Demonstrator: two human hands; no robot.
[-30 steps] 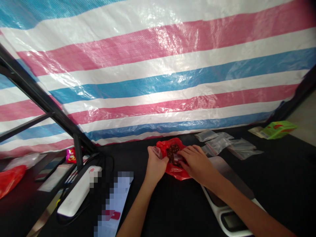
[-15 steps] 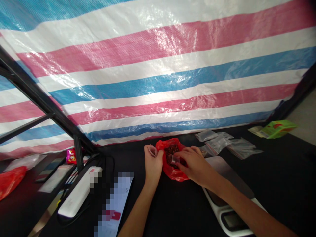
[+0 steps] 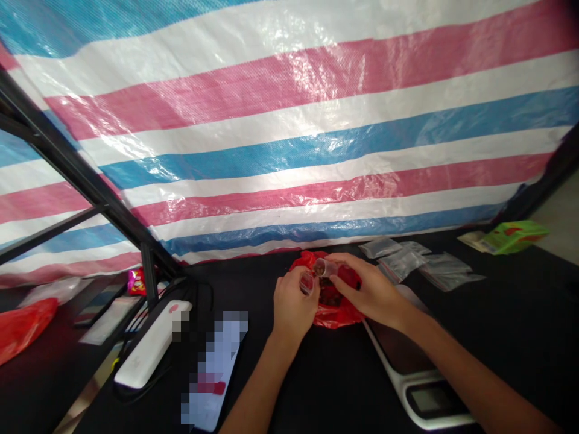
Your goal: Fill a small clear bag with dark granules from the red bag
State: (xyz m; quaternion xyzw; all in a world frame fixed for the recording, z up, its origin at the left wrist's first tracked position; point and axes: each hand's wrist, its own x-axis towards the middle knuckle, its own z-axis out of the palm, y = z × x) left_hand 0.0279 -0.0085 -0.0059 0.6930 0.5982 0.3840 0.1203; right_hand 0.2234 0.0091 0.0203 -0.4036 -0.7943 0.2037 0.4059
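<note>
Striped tarp (image 3: 289,150) hangs along the far edge of black worktop (image 3: 506,325). Red plastic bag (image 3: 339,316) of dark brown pieces lies near that edge. Left hand (image 3: 295,304) upright, fingers (image 3: 289,283) curled on small clear item (image 3: 306,282); right hand (image 3: 368,289) palm-down, fingers (image 3: 348,265) pinching clear container (image 3: 324,267) above bag. Digital scale (image 3: 393,355) just right, display unreadable.

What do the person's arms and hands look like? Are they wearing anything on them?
Both arms are bare. The left hand and right hand have no gloves, and neither the left forearm nor the right forearm shows a sleeve, watch or bracelet. No rings or markings can be seen.
</note>
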